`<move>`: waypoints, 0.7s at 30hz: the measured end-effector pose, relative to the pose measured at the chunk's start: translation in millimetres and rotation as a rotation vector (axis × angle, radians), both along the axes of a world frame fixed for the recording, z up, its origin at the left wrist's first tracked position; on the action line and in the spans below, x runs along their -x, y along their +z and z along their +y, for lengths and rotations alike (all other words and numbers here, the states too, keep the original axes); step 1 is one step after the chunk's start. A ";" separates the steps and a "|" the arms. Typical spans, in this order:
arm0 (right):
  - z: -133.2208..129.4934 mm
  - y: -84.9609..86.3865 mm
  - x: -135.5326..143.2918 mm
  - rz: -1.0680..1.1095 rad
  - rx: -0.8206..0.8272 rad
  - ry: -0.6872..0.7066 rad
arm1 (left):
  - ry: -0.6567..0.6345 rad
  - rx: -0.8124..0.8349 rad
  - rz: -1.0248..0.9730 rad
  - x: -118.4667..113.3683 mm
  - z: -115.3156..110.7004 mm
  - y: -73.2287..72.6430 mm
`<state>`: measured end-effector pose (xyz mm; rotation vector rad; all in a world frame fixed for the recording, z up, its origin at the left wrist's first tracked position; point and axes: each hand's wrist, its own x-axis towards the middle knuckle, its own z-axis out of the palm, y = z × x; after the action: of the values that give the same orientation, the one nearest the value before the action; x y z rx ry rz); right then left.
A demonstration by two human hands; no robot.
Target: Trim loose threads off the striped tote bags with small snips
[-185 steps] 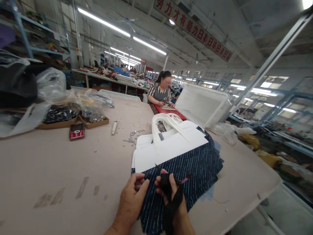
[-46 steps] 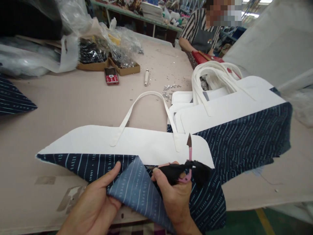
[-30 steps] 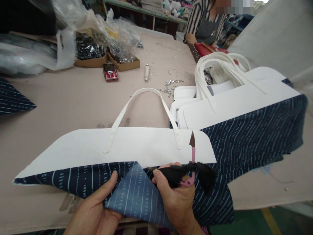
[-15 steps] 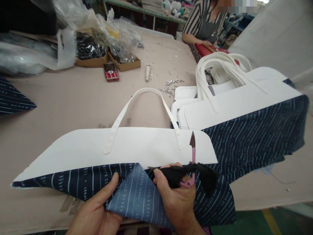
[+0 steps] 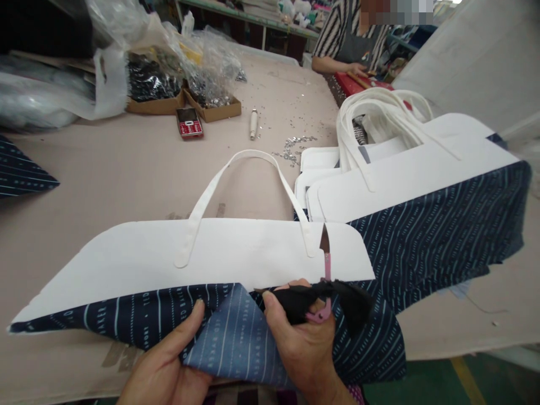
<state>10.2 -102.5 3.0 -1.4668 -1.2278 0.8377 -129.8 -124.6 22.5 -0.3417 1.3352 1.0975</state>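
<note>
The left hand [image 5: 166, 368] pinches the folded-up corner of a white-and-navy striped fabric bag panel [image 5: 219, 264] lying flat on the beige surface [image 5: 105, 180]; the right hand [image 5: 301, 343], its grip pressed around pink-handled thread snips [image 5: 323, 292], also pinches that corner

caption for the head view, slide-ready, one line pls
Both hands fold back the navy striped edge of a white-topped bag panel; the right hand also holds pink thread snips, the left hand pinching the fabric.
</note>
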 end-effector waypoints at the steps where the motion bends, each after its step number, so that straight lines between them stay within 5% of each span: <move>1: -0.8 -1.4 0.0 -0.013 0.005 0.002 | 0.008 0.008 0.000 -0.3 0.3 0.0; 10: -6.4 -11.3 1.2 -0.004 0.093 0.086 | 0.057 0.097 0.037 -4.4 4.3 3.4; 21: -0.6 0.2 -5.2 0.108 0.102 -0.067 | 0.076 0.044 0.038 4.3 -4.8 -10.7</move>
<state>15.3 -103.1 3.1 -1.5158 -1.0634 0.9327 -134.1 -129.4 11.7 -0.4092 1.3909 1.1440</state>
